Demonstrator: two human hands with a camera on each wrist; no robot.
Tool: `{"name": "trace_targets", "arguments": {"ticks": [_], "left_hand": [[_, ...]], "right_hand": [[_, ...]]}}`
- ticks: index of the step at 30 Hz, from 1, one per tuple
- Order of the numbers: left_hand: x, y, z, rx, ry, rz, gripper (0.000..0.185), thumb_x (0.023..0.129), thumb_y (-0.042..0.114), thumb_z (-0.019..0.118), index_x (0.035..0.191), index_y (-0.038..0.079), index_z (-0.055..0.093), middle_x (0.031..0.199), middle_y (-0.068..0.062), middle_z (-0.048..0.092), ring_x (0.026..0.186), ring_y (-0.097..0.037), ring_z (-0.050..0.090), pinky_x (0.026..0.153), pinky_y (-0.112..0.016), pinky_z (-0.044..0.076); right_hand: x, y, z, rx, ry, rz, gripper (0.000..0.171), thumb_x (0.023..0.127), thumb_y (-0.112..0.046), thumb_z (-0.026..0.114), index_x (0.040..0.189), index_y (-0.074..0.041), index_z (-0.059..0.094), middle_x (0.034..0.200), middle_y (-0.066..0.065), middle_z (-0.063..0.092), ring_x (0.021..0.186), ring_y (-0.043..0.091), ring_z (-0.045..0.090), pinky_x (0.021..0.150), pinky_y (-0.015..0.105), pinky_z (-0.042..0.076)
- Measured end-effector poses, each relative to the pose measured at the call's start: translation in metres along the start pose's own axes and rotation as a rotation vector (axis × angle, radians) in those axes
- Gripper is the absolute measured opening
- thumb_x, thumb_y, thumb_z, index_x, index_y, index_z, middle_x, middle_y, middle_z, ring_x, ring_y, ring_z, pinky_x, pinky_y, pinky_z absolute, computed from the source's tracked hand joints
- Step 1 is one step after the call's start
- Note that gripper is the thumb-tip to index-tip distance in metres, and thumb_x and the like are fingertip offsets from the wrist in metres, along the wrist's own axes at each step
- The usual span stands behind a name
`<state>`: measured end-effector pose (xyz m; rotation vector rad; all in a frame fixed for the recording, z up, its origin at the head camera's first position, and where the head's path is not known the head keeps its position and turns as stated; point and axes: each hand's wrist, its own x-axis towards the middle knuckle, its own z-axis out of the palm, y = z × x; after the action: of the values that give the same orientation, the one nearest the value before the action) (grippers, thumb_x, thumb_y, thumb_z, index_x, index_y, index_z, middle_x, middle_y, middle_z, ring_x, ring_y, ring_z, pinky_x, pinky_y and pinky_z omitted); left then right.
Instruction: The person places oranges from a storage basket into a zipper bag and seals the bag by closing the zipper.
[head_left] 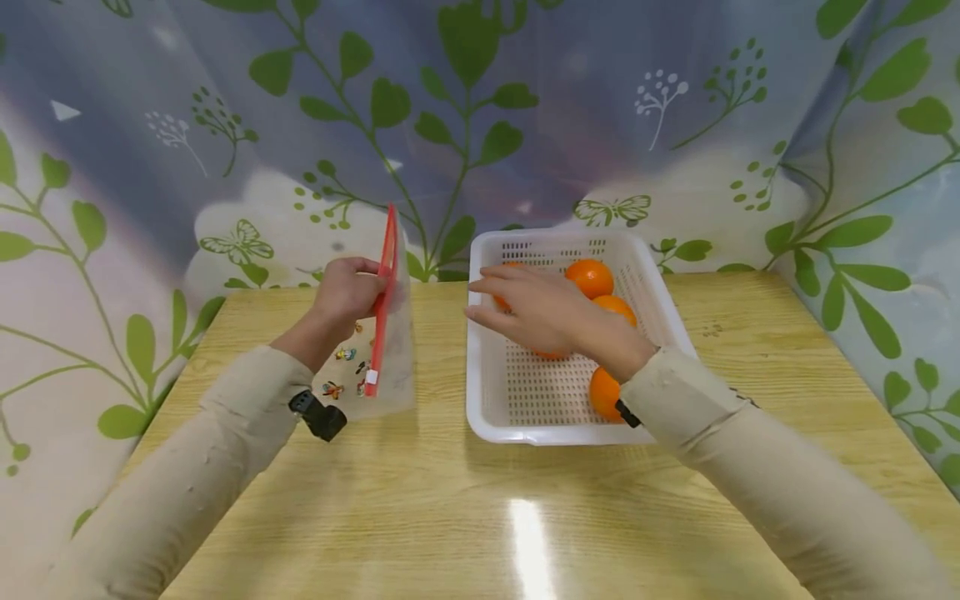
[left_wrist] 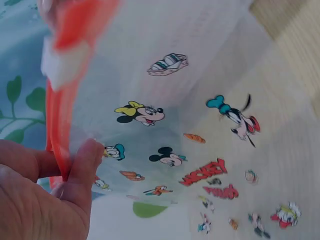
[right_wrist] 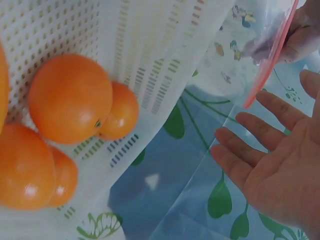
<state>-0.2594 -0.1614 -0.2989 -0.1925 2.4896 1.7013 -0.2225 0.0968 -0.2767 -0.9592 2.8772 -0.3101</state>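
Two grips: my left hand (head_left: 347, 292) pinches the zip bag (head_left: 386, 333), my right hand (head_left: 528, 310) spread flat at three o'clock over the oranges (head_left: 590, 277)—bag could slip.

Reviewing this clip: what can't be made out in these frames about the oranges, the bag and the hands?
- Orange count: in the head view the right hand and sleeve cover part of the basket; the right wrist view cuts oranges at its left edge.
- Whether the zip bag is open: its red zip strip is blurred in the left wrist view.
- Left hand: cut off by the frame's lower edge.
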Motion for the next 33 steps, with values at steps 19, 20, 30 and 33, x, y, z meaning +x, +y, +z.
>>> {"name": "trace_targets", "arguments": {"ticks": [19, 20, 30, 33], "left_hand": [[-0.012, 0.013, 0.022, -0.091, -0.017, -0.027, 0.011, 0.096, 0.005, 0.054, 0.103, -0.004, 0.054, 0.097, -0.018, 0.061, 0.063, -0.014, 0.065, 0.065, -0.029, 0.058], [-0.013, 0.013, 0.023, -0.090, -0.018, -0.027, 0.012, 0.096, 0.005, 0.054, 0.103, -0.005, 0.055, 0.098, -0.019, 0.061, 0.063, -0.014, 0.065, 0.065, -0.029, 0.058], [-0.016, 0.011, 0.023, -0.083, -0.097, -0.040, 0.016, 0.093, 0.004, 0.060, 0.104, -0.006, 0.056, 0.086, -0.015, 0.066, 0.062, -0.014, 0.066, 0.064, -0.029, 0.059], [-0.016, 0.009, 0.012, -0.048, -0.188, -0.076, 0.024, 0.095, 0.008, 0.060, 0.113, -0.008, 0.058, 0.080, -0.009, 0.068, 0.063, -0.012, 0.066, 0.062, -0.026, 0.058]], "right_hand": [[0.049, -0.043, 0.012, 0.384, 0.045, 0.207, 0.049, 0.098, -0.057, 0.036, 0.101, -0.019, 0.067, 0.072, 0.000, 0.055, 0.056, 0.014, 0.045, 0.045, 0.026, 0.031], [0.051, -0.043, 0.013, 0.399, 0.049, 0.218, 0.051, 0.098, -0.058, 0.035, 0.096, -0.018, 0.066, 0.068, 0.001, 0.051, 0.054, 0.015, 0.041, 0.044, 0.026, 0.028], [0.064, -0.037, 0.016, 0.488, 0.051, 0.234, 0.038, 0.101, -0.035, 0.040, 0.087, -0.015, 0.069, 0.080, 0.000, 0.066, 0.061, 0.012, 0.056, 0.045, 0.025, 0.036], [0.061, -0.034, 0.014, 0.513, 0.036, 0.183, 0.034, 0.099, -0.022, 0.042, 0.084, -0.010, 0.070, 0.091, 0.001, 0.069, 0.071, 0.011, 0.063, 0.051, 0.026, 0.044]]}}
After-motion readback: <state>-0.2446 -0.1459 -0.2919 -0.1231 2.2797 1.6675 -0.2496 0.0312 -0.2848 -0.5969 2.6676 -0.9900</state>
